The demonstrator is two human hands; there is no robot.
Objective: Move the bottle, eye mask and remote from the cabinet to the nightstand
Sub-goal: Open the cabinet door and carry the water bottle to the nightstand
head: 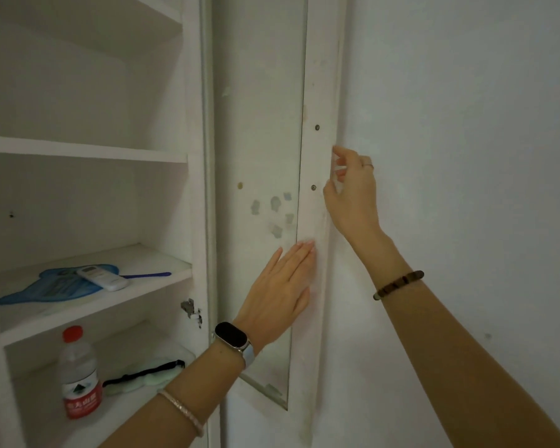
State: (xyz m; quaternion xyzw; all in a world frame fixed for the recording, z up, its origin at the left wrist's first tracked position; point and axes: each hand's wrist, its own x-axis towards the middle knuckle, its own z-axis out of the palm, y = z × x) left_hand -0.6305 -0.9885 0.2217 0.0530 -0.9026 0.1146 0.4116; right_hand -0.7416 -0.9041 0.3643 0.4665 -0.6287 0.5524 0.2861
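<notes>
Door-opening step: left grip flat on cabinet door, right grip pinching its edge; next, likely reach the bottle.

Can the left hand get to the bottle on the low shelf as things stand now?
Probably yes. The cabinet door stands open and nothing is in front of the bottle. The left hand lies flat on the door and holds nothing; the eye mask lies beside the bottle, not before it.

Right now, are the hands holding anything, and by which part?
Only the white cabinet door: the left hand presses flat on its inner face; the right hand pinches its outer edge.
</notes>
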